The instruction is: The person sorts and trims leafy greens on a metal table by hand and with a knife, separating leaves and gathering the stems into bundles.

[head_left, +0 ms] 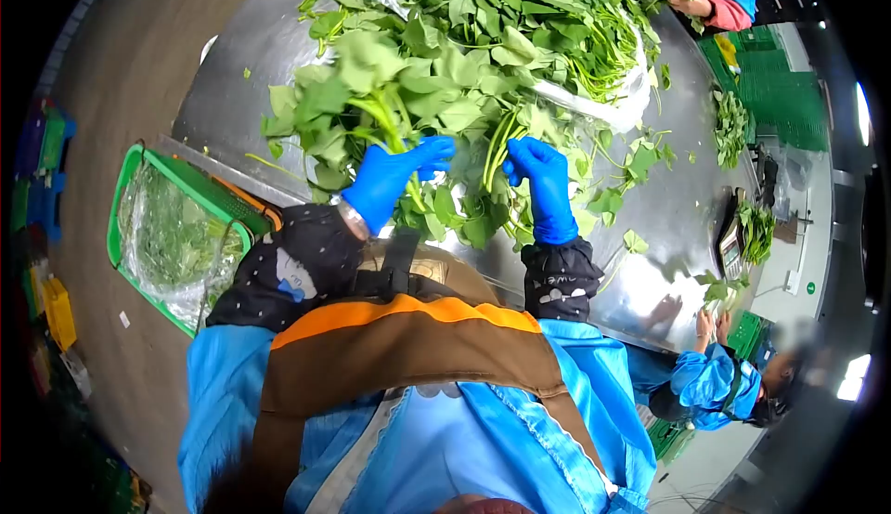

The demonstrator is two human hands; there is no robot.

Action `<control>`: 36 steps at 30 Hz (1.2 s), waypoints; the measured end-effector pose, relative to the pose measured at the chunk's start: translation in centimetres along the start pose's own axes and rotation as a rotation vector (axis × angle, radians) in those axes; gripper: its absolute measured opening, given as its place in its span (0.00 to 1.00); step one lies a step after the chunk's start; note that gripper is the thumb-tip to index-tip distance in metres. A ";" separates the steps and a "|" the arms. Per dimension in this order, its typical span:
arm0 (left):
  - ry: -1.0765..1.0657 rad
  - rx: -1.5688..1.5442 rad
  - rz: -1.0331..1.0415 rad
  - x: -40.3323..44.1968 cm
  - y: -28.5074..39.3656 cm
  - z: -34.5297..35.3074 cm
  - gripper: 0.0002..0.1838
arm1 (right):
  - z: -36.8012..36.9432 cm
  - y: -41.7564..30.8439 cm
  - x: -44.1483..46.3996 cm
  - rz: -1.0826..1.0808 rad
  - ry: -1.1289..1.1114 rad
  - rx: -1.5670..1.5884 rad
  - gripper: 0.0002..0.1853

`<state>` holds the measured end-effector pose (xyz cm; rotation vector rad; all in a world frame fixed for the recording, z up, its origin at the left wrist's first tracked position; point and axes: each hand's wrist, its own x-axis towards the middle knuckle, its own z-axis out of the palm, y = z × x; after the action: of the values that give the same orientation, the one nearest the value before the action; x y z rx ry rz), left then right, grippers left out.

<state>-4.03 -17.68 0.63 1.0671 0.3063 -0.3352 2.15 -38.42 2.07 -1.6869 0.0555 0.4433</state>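
Note:
In my blue-gloved left hand [394, 180] is a bunch of leafy green stems [388, 122], held between thumb and palm, with its fingers stretching to the right. My right hand [540, 180], also in a blue glove, is closed with its fingertips pinched at a few green stems [499, 147]. Just how firmly it grips them is hard to see. Beyond both hands a large heap of leafy greens [483, 3] covers the metal table [251, 59], with clear plastic film [594, 105] along its near side.
At my left stands a green crate [116, 226] lined with plastic and holding greens. A co-worker's hand [687, 1] reaches into the heap at the far right. Another person [710, 379] handles greens at the table's right end, near a scale [731, 249] and more bunches [730, 129].

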 end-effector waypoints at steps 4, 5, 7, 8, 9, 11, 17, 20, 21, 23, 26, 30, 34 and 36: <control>-0.091 0.039 -0.088 1.0 -0.3 1.9 0.16 | 1.5 0.4 -0.6 -0.038 -0.082 -0.009 0.08; -0.106 0.055 -0.091 1.1 -0.5 2.1 0.15 | 1.8 0.6 -0.8 -0.027 -0.072 -0.012 0.07; -0.031 0.048 -0.108 1.2 -1.2 2.0 0.13 | 2.1 0.0 -1.2 -0.025 -0.107 -0.041 0.07; 0.007 0.045 -0.114 1.2 -1.4 1.9 0.12 | 2.4 0.0 -1.2 -0.033 -0.098 -0.054 0.07; -0.011 0.080 -0.108 1.1 -1.3 1.9 0.12 | 2.6 0.0 -1.1 -0.040 -0.088 -0.068 0.07; -0.047 0.148 -0.091 0.9 -1.1 2.0 0.12 | 2.8 0.2 -1.2 -0.055 -0.067 -0.031 0.08; -0.033 -0.070 -0.093 0.4 -0.6 0.8 0.12 | 2.4 1.9 -1.0 -0.011 0.178 0.211 0.08; -0.153 0.128 -0.187 -0.9 -0.2 -0.4 0.13 | -0.1 3.2 0.1 -0.080 0.356 0.389 0.11; -0.092 0.199 -0.170 -1.1 -0.3 -1.7 0.16 | -1.5 3.7 0.6 -0.109 0.366 0.346 0.10; 0.244 0.489 0.149 -0.9 1.1 -4.2 0.18 | -1.7 1.4 -0.6 -0.034 0.251 0.099 0.10; 0.315 0.466 0.325 -1.3 5.3 -2.8 0.17 | -0.1 -0.2 -1.5 -0.031 0.068 0.012 0.08; -0.101 0.168 -0.022 0.2 1.6 1.2 0.17 | 4.0 -1.6 -1.0 -0.096 -0.068 -0.047 0.07; 0.015 0.265 -0.064 0.8 1.1 0.2 0.15 | 3.4 -1.8 -1.3 -0.093 -0.018 -0.088 0.07; 0.148 0.320 0.077 -0.1 3.2 -1.1 0.17 | 0.8 -0.1 -1.1 -0.114 0.100 0.198 0.09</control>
<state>-2.86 -15.26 2.72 1.4192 0.3503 -0.2404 0.97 -37.82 2.44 -1.5073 0.0740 0.2587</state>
